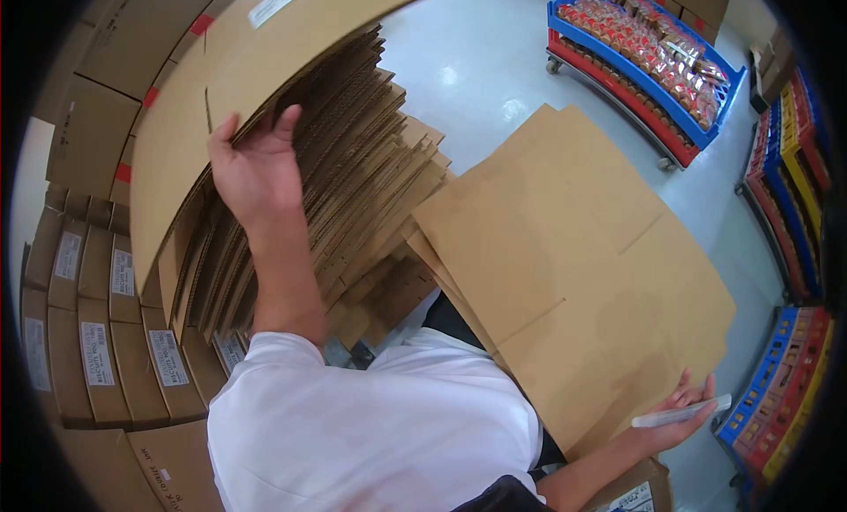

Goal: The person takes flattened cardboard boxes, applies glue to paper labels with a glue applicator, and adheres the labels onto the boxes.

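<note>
- In the head view, the left hand (258,164) is raised at the edge of a large curved cardboard sheet (238,58), its thumb and fingers spread apart; I cannot tell whether they grip the edge.
- That sheet leans over the near side of a thick stack of flat cardboard (371,150), whose uneven edges face the pale floor (459,71).
- The right hand (675,424) has its fingers closed around a white strip (679,412), at the lower right edge of another flat cardboard piece (609,274).
- This second piece lies in front of the person's white shirt (371,424), creased and slit, with more cardboard under its left edge.
- Labelled boxes (97,358) stand in rows left of the stack.
- Beyond the second piece, a blue crate (626,83) of wrapped goods (640,44) sits over a red crate (681,149) on wheels.
- More coloured crates (781,380) stand along the right side.
</note>
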A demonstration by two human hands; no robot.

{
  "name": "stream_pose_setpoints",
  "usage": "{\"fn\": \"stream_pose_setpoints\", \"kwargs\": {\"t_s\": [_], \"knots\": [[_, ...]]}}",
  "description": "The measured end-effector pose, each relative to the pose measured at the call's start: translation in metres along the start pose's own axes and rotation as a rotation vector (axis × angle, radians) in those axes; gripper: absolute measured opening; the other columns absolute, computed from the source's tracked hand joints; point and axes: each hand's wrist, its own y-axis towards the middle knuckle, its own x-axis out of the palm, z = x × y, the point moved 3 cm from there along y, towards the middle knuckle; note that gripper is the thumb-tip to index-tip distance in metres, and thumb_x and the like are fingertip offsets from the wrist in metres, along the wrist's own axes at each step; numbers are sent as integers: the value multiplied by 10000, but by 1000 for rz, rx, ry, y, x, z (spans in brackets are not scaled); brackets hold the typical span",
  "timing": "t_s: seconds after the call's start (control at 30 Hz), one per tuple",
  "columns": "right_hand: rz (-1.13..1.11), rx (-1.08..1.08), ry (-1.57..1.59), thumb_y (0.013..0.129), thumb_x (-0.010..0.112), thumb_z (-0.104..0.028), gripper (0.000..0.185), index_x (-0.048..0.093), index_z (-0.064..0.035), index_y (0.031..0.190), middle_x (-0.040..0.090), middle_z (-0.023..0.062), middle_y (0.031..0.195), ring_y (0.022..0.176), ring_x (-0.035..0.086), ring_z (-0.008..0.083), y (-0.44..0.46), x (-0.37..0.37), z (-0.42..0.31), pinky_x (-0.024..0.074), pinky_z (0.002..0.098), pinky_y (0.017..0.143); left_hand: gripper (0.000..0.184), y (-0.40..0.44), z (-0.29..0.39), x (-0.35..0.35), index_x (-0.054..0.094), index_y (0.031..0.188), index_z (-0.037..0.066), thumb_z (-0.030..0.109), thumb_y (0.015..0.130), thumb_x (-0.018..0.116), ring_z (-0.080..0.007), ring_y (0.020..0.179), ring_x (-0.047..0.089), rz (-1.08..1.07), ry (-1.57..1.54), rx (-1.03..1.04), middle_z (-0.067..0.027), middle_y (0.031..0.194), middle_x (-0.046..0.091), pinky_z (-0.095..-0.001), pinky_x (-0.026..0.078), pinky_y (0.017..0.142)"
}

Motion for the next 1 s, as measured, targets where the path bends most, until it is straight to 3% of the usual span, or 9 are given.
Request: {"fn": "stream_pose_setpoints", "kwargs": {"t_s": [0.17, 0.33, 0.47, 0.6, 0.63, 0.7, 0.77, 0.87, 1.0], "knots": [[-91, 12, -60, 1111, 415, -368, 509, 579, 79, 1288, 393, -9, 685, 651, 417, 104, 2, 16, 5, 451, 455, 1091, 488, -7, 14, -22, 497, 1363, -88, 296, 1066, 444, -410, 1259, 581, 219, -153, 26, -269, 1358, 592, -551, 511, 1096], [-165, 30, -79, 1107, 412, -377, 513, 592, 73, 1274, 406, -8, 684, 646, 420, 101, -3, 32, 7, 460, 440, 1055, 772, -47, -30, 13, 280, 1529, -171, 465, 1098, 357, -502, 1501, 309, -369, -564, -626, -382, 1579, 329, -567, 340, 1235], [-196, -29, -168, 1078, 455, -412, 531, 614, 61, 1259, 432, -6, 688, 642, 437, 101, -5, 26, 4, 480, 405, 978, 702, -29, -24, 39, 388, 1553, -59, 446, 1073, 474, -410, 1524, 335, -537, 1313, 986, -208, 1608, 432, -539, 254, 1243], [-134, -4, -240, 1023, 534, -471, 620, 613, 83, 1291, 441, -17, 690, 639, 461, 98, 2, -10, 10, 520, 336, 847, 613, -3, -60, 33, 499, 1505, 5, 399, 1042, 573, -428, 1492, 375, -424, 2119, 1007, -225, 1541, 506, -511, 257, 1235], [-104, 29, -258, 1000, 561, -496, 662, 612, 91, 1301, 438, -22, 691, 638, 468, 97, 1, -22, 8, 522, 314, 803, 601, 6, -64, 17, 540, 1465, -4, 414, 1036, 586, -441, 1400, 483, -446, 1997, 826, -231, 1471, 570, -548, 339, 1179], [28, 28, -418, 945, 610, -580, 758, 617, 80, 1318, 454, -29, 702, 658, 514, 97, -8, -8, -18, 478, 242, 637, 448, 39, -67, -21, 645, 1367, 51, 365, 1057, 571, -420, 1227, 622, -470, 2163, 1416, -224, 1351, 653, -557, 510, 996], [-24, -42, -252, 997, 601, -480, 675, 596, 102, 1337, 496, -10, 760, 679, 534, 104, -10, -25, -37, 499, 263, 690, 406, 35, -64, -6, 678, 1314, 68, 366, 1056, 583, -447, 1235, 607, -393, 2094, 1517, -239, 1322, 654, -579, 483, 1033], [30, -204, -437, 1048, 573, -339, 535, 586, 109, 1340, 560, 18, 829, 713, 547, 104, -28, -40, -105, 501, 276, 713, 451, 19, -81, 27, 665, 1347, 69, 380, 1021, 657, -487, 1306, 536, -492, 1553, 1265, -259, 1353, 627, -664, 377, 1102], [428, -490, -761, 980, 718, -144, 187, 735, 13, 1080, 642, 6, 807, 666, 548, 82, -46, -93, -159, 438, 221, 625, 430, -54, -145, 76, 642, 1397, 66, 292, 1032, 659, -378, 1451, 431, -869, 1180, 851, -213, 1518, 529, -505, 310, 1209]]}}
